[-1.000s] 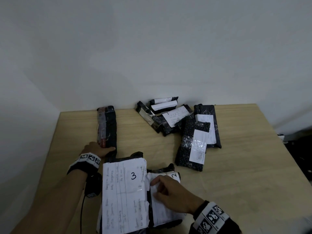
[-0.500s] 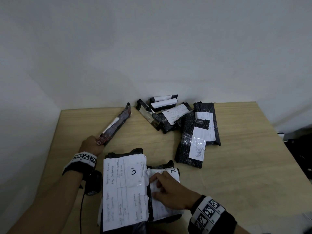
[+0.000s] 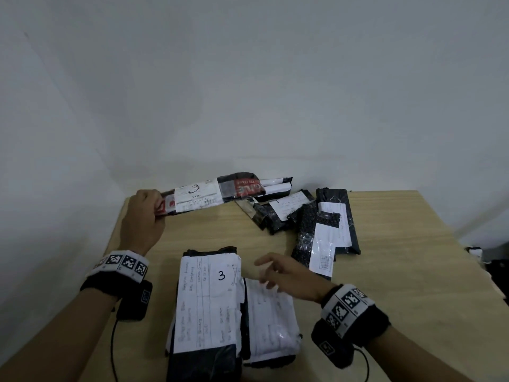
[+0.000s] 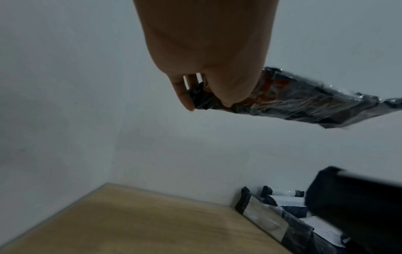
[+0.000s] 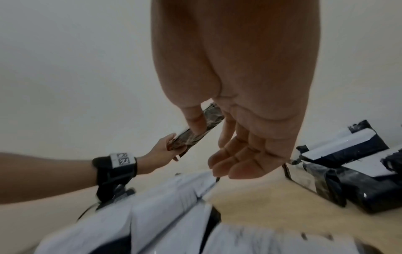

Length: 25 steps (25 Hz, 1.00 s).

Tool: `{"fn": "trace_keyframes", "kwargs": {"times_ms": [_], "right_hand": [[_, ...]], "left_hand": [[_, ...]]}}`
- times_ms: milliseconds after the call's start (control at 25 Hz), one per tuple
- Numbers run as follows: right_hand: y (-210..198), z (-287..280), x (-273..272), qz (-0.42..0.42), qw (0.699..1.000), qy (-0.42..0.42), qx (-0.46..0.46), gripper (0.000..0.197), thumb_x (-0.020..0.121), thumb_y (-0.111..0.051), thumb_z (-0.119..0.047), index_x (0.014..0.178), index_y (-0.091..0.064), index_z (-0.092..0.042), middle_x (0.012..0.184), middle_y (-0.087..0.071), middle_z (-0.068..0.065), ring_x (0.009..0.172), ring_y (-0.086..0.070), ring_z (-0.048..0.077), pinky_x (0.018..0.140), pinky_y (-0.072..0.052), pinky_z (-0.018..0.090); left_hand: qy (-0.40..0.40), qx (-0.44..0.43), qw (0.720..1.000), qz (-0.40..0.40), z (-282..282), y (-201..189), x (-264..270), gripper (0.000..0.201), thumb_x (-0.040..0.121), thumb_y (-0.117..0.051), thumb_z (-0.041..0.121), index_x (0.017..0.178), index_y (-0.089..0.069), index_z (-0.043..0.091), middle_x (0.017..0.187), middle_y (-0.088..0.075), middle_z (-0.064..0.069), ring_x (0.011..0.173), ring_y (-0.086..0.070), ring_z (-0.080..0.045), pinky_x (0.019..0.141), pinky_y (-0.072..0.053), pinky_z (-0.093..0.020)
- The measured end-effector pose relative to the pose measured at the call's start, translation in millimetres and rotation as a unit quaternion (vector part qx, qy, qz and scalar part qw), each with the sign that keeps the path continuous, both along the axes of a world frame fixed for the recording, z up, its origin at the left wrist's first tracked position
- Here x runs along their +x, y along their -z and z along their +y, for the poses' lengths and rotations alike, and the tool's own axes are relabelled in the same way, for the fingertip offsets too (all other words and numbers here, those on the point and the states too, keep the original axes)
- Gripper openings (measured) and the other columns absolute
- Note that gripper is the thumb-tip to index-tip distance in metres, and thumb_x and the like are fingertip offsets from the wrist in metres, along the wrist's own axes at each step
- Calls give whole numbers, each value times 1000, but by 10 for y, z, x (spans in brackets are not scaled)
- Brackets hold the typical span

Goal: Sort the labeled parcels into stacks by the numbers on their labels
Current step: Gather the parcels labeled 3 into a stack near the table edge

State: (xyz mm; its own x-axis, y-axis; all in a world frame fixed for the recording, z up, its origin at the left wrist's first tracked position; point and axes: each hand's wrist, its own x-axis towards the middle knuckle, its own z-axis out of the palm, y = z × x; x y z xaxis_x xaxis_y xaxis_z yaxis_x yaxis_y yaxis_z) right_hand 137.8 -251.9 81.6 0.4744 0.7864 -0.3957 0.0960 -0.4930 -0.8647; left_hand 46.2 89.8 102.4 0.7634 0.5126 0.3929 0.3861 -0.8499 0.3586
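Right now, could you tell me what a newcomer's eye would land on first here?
Probably the long parcel marked 3, which the left hand holds in the air over the far left of the table. Next, the big white label marked 3 lying nearest, beside the open right hand.

The left hand point(image 4: 208, 56) has its grip closed on one end of a long black parcel point(image 4: 304, 104) wrapped in clear film. The parcel runs out rightward from the grip, in the air. Far below the grip lies the tabletop point(image 4: 141, 223), with more black parcels point(image 4: 282, 220) below and right.
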Motion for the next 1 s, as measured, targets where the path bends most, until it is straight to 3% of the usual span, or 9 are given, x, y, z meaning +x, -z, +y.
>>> {"fn": "trace_keyframes", "kwargs": {"times_ms": [200,320,400,520,600,720,800,880,1000], "right_hand": [[-213,207,297,130,968,183,113,43,103,-32,-46,124,-53,-16,96,-70,9,77,-66,20,64,-49,31],[-407,283,365,274,910,218,223,53,100,-27,-48,112,-61,-10,94,-69,12,76,-67,24,65,-52,31],[-473,287,346,349,885,200,236,59,97,-32,-53,115,-64,-7,94,-70,14,82,-67,28,70,-54,34],[-427,256,302,276,944,102,146,56,88,-53,-52,128,-62,-14,93,-68,11,80,-62,25,68,-50,33],[-378,244,253,174,977,45,116,39,92,-64,-30,128,-61,-15,93,-72,10,71,-65,18,63,-54,30],[-395,263,151,142,982,38,121,33,95,-63,-17,127,-60,-13,102,-74,12,76,-70,20,61,-57,30],[-399,326,50,163,983,1,88,44,91,-68,-26,132,-55,-17,113,-71,12,91,-72,26,64,-60,36],[-297,401,-89,127,990,-53,26,62,83,-77,-31,137,-47,-25,118,-65,9,98,-71,28,68,-62,43],[-89,464,-268,73,995,-64,-15,81,76,-84,-32,142,-37,-32,117,-56,-1,96,-70,23,70,-62,44]], "left_hand": [[109,68,990,-53,-121,-126,-132,41,70,-74,-3,107,-57,4,115,-58,-11,102,-55,-28,69,-53,-41],[136,78,986,-61,-174,-168,-199,53,69,-78,1,117,-58,8,118,-61,-7,103,-57,-24,83,-48,-35],[176,100,977,-61,-250,-169,-231,41,72,-75,9,109,-59,4,121,-61,-10,106,-56,-25,89,-40,-24],[225,68,969,-74,-432,-139,-169,28,77,-61,27,93,-50,7,119,-58,-13,107,-55,-25,88,-41,-23],[219,-10,972,-83,-541,-93,-110,32,76,-66,24,96,-45,11,122,-54,-10,110,-53,-23,84,-47,-29],[168,-93,979,-69,-567,-105,-118,35,82,-71,25,104,-45,20,116,-57,1,103,-54,-11,79,-45,-25],[161,-102,980,-51,-513,-140,-151,22,93,-50,45,91,-49,24,92,-60,6,82,-56,-9,68,-45,-26],[167,-112,980,4,-501,-108,-178,39,95,-32,55,80,-49,23,74,-57,6,67,-53,-9,60,-43,-30],[190,-168,964,82,-562,24,-215,48,93,-26,61,74,-49,23,70,-54,7,66,-51,-8,62,-42,-29]]}}
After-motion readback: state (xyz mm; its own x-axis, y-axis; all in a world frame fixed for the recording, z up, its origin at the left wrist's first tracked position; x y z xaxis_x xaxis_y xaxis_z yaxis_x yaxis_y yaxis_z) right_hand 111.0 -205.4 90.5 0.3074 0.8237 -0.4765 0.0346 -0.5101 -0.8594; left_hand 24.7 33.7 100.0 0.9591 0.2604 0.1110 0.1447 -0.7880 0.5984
